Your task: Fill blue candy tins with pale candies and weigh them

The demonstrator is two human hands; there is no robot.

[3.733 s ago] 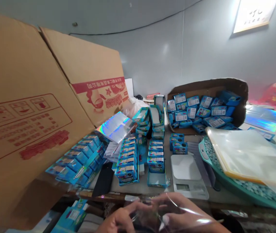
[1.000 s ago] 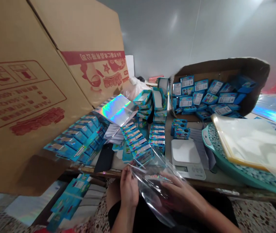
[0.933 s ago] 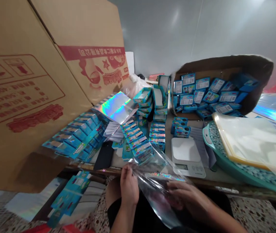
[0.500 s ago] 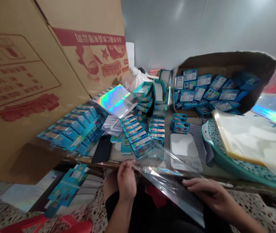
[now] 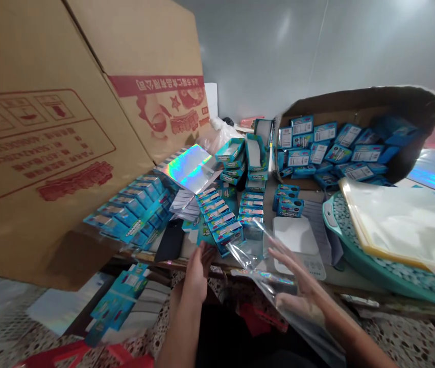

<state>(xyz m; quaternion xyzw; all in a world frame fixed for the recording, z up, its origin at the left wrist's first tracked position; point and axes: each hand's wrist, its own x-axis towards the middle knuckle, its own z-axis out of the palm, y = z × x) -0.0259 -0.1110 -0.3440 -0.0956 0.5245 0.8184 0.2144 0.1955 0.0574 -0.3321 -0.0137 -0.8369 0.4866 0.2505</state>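
My left hand (image 5: 199, 270) is at the table's front edge, just below a slanting row of small blue candy boxes (image 5: 223, 227). Its fingers are stretched out and hold nothing I can see. A clear plastic bag (image 5: 254, 263) runs from the end of that row toward my lap. My right hand (image 5: 299, 291) is in or behind this film, its fingers spread and thumb apart. I cannot tell whether it is inside the bag. Beside the slanting row stands a second short row of blue boxes (image 5: 251, 207).
A white scale (image 5: 296, 237) lies right of the boxes, with a teal basin (image 5: 349, 255) beyond it. An open carton (image 5: 359, 102) holds several filled blue boxes. Large cardboard boxes (image 5: 49, 153) wall off the left. A black flat object (image 5: 169, 240) lies near the edge.
My left hand has let go of the bag's edge and moved up toward the boxes. My right hand has risen, its fingers spreading against the film. The view has shifted slightly.
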